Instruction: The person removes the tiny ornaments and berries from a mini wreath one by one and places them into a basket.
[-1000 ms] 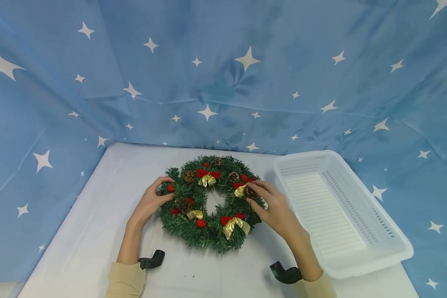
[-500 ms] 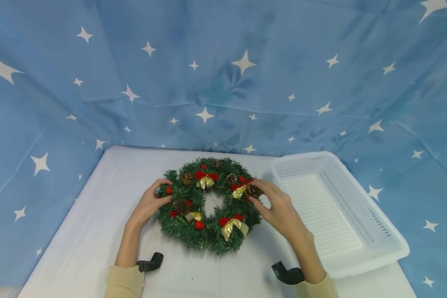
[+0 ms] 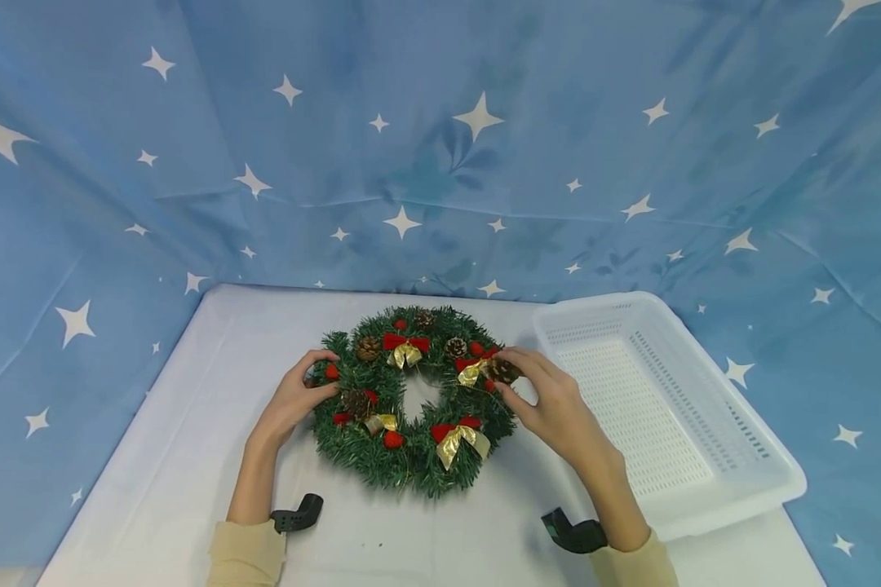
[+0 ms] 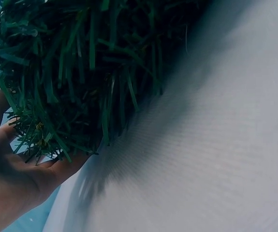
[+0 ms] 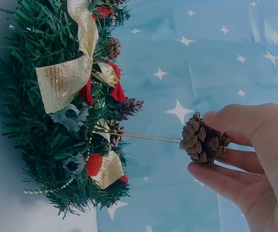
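A green wreath (image 3: 367, 465) with red and gold bows, red berries and pine cones lies at mid-table in the head view. My left hand (image 3: 289, 399) holds its left edge, fingers and thumb curled round the greenery; in the left wrist view the foliage (image 4: 80, 72) hides part of the fingers. On the right side, my right hand (image 3: 561, 412) pinches a brown pine cone (image 5: 201, 140) between thumb and fingers. A thin gold cord (image 5: 148, 137) runs taut from that cone to the wreath, and a gap separates the two. Beside the cone sits a bow (image 3: 472, 372).
A white plastic basket (image 3: 767, 481) with slotted walls stands to the right, close to my right forearm. White cloth (image 3: 382, 562) covers the table. Behind it hangs a blue curtain (image 3: 323, 163) with white stars.
My right hand has shifted slightly to the right and drawn the pine cone farther from the bow. The left hand keeps its hold on the wreath.
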Demonstrator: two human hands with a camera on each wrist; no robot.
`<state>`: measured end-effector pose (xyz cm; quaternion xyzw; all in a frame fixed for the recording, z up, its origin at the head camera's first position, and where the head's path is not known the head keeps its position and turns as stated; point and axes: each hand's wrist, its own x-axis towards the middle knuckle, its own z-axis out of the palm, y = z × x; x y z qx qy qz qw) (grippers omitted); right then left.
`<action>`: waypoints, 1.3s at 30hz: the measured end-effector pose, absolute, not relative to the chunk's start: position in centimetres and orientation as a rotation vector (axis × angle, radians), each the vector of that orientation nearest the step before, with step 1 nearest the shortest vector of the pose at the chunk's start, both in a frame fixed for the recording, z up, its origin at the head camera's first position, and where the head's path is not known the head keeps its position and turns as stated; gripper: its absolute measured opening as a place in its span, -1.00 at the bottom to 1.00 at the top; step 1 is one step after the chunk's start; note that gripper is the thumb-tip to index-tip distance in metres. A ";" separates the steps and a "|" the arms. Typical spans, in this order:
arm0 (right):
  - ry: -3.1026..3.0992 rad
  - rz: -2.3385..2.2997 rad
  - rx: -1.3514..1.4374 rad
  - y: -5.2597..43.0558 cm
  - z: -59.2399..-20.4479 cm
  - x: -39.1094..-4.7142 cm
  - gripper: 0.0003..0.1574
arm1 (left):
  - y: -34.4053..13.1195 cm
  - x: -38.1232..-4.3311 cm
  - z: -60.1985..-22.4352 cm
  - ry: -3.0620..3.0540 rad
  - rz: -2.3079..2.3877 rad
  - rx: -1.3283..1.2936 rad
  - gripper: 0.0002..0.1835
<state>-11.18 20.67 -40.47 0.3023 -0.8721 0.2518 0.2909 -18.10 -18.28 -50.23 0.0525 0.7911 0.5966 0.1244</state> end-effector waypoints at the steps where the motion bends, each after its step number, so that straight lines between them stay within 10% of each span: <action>1: -2.328 0.676 0.803 20.7 -40.4 -11.2 -0.41 | -18.3 -18.1 -50.2 2.305 1.737 0.154 -0.44; 39: -2.354 0.517 0.851 26.4 -36.8 -11.5 -0.37 | -18.2 -18.0 -50.3 2.300 1.738 0.151 -0.47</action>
